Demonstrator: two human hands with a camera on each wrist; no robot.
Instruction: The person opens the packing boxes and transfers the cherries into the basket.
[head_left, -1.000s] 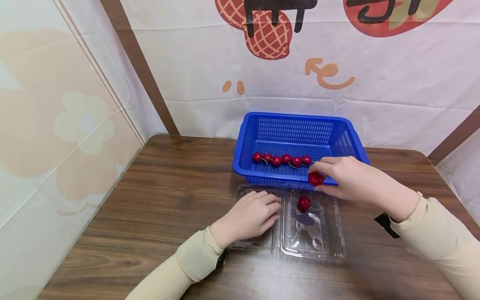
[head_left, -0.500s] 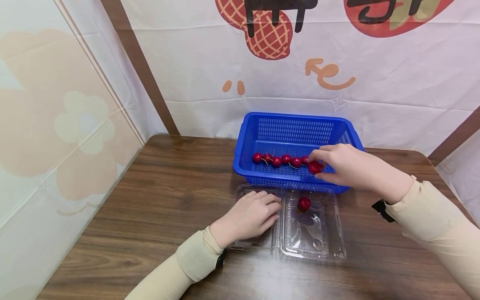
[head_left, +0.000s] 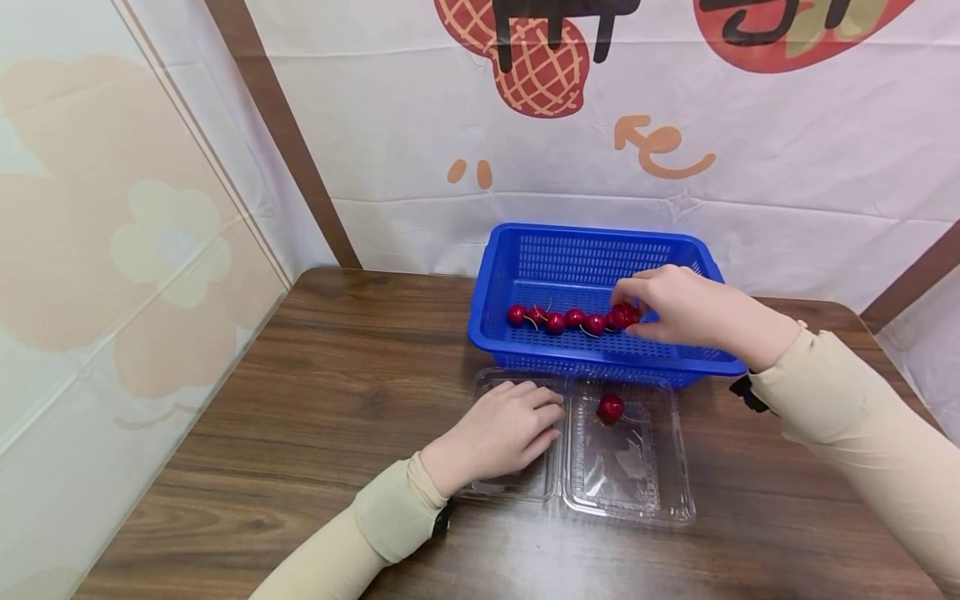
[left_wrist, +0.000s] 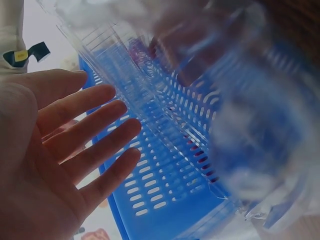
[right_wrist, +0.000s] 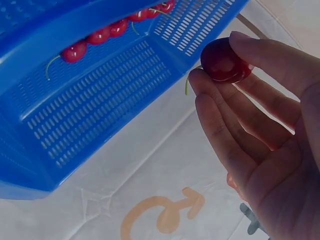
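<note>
My right hand (head_left: 678,308) pinches a dark red cherry (right_wrist: 222,60) between thumb and fingertips, over the inside of the blue basket (head_left: 592,250). A thin green stem sticks out by the fingertips in the right wrist view. Close beside the held fruit, several cherries (head_left: 555,323) lie in a row on the basket floor. My left hand (head_left: 502,433), fingers fairly straight, lies over the left half of a clear plastic clamshell box (head_left: 615,504); whether it touches the plastic I cannot tell. One cherry (head_left: 611,408) sits in the right half of the box.
Directly behind the clear box, the basket stands near the back of the brown wooden table (head_left: 315,400). A printed white cloth (head_left: 390,150) hangs behind the table, and another covering (head_left: 150,275) flanks its left side.
My right hand has moved from the basket's front rim back and slightly down the row, carrying the cherry toward the row's right end. The left hand keeps its place.
</note>
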